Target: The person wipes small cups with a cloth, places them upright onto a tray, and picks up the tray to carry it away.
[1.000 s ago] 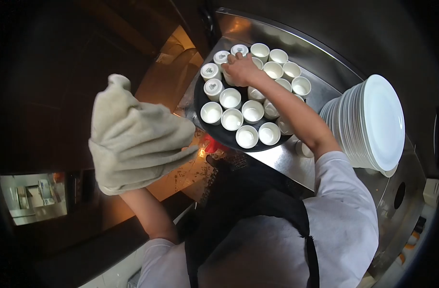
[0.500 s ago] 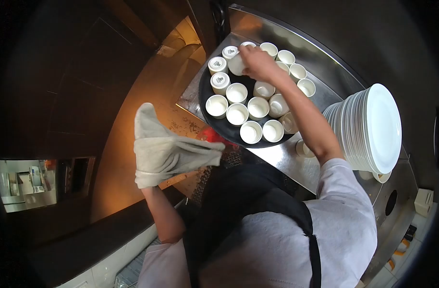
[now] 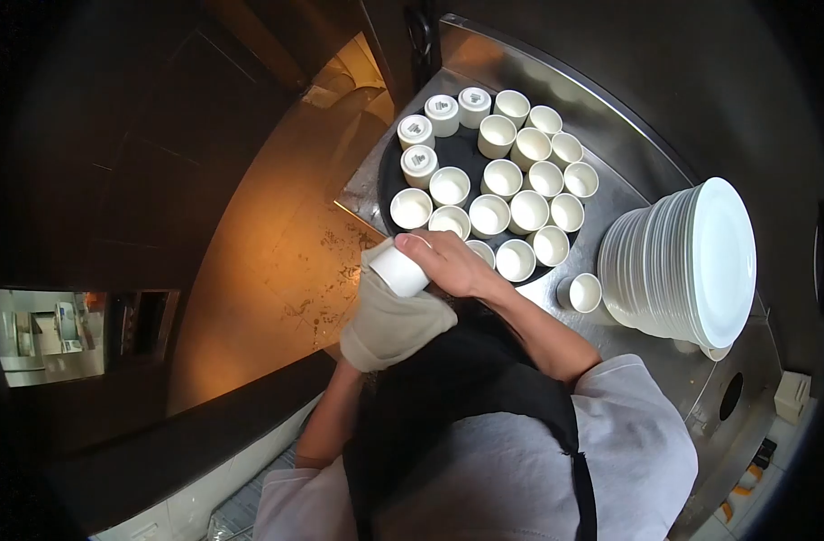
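A light grey cloth covers my left hand, so its fingers are hidden; only the bare wrist shows below it. My right hand grips a white cup by its side, and the cup is tilted against the cloth. Just beyond my hands is a round black tray crowded with white cups. Several stand mouth up, like this upright cup. Along the far left side several are upside down with a printed mark on the base, such as this upturned cup.
Right of the tray, a tall stack of white plates leans on the steel counter. One loose cup stands between tray and plates. A raised steel edge runs behind the tray. Brown floor lies to the left.
My right hand has come back from the tray's far side with a cup and brought it to the cloth. My left hand with the cloth has moved right to meet it.
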Motion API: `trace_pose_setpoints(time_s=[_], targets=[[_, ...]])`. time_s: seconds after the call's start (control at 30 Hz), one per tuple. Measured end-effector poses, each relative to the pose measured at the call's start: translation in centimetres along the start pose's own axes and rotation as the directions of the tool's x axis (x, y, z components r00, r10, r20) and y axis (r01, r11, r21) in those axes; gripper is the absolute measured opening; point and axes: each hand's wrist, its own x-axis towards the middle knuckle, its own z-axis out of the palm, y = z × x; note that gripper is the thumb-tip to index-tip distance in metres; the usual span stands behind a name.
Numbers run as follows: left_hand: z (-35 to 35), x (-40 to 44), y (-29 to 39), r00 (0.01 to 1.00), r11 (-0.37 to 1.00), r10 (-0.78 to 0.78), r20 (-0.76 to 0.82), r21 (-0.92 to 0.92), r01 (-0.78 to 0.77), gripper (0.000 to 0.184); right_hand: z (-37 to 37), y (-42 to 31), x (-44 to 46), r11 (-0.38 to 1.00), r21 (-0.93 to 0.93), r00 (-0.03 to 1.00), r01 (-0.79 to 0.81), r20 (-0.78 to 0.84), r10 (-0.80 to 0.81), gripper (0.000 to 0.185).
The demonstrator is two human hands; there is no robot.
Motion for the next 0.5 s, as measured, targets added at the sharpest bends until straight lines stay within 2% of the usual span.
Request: trace_pose_setpoints(time_s=[0.03, 0.07, 0.1, 0.17, 0.23, 0.27, 0.33, 0.37, 0.43, 0.47, 0.5], targets=[[0.7, -0.4, -1.1, 0.999, 1.0, -0.02, -0.041, -0.022, 0.019, 0.045, -0.4, -0.1, 0.0, 0.994, 0.05, 0.99, -0.1, 0.102, 0.095, 0.064], [0.1, -0.3, -1.4, 0.998, 0.999, 0.035, 0.05, 0.007, -0.036, 0.047, -0.6, -0.3, 0.1, 0.975, 0.09, 0.962, -0.201, 0.207, 0.18, 0.065], [-0.7, 0.0, -1.7, 0.986, 0.995, 0.089, 0.142, 0.031, -0.094, 0.049, -0.8, -0.5, 0.0, 0.953, 0.166, 0.937, -0.252, 0.289, 0.198, 0.058], [-2.5, -0.1, -1.6, 0.955, 0.945, 0.231, 0.183, 0.192, -0.265, 0.054, 1.2, 0.8, -0.1, 0.896, 0.43, 0.94, 0.11, 0.249, -0.235, 0.057], [-4.0, -0.3, -0.6, 0.962, 0.926, 0.262, 0.077, 0.262, -0.273, 0.054, 1.4, 1.3, -0.7, 0.931, 0.281, 0.847, 0.233, 0.412, -0.336, 0.071], [-4.4, -0.7, 0.3, 0.972, 0.944, 0.23, -0.037, 0.253, -0.214, 0.054, 2.4, 1.2, -1.2, 0.886, 0.011, 0.834, 0.463, 0.332, -0.44, 0.061], [-4.6, -1.3, 1.5, 0.955, 0.983, 0.131, -0.265, 0.158, -0.09, 0.054, 4.1, 2.7, -0.7, 0.824, -0.343, 0.866, 0.451, 0.39, -0.312, 0.045], [-4.6, -1.5, 1.8, 0.934, 0.991, 0.097, -0.344, 0.119, -0.059, 0.054, 4.4, 3.4, -0.4, 0.852, -0.244, 0.886, 0.463, 0.171, -0.432, 0.04], [-4.9, -1.8, 2.1, 0.924, 0.991, 0.077, -0.375, 0.127, -0.031, 0.054, 4.7, 4.3, 0.4, 0.84, -0.052, 0.793, 0.54, -0.302, -0.529, 0.032], [-5.0, -1.9, 2.0, 0.931, 0.989, 0.07, -0.357, 0.149, -0.017, 0.054, 3.8, 2.3, -0.5, 0.889, 0.332, 0.92, 0.314, -0.336, -0.2, 0.034], [-5.2, -2.0, 1.6, 0.949, 0.984, 0.064, -0.309, 0.178, -0.009, 0.054, 3.7, 1.2, -0.5, 0.844, 0.382, 0.892, 0.377, -0.397, -0.218, 0.033]])
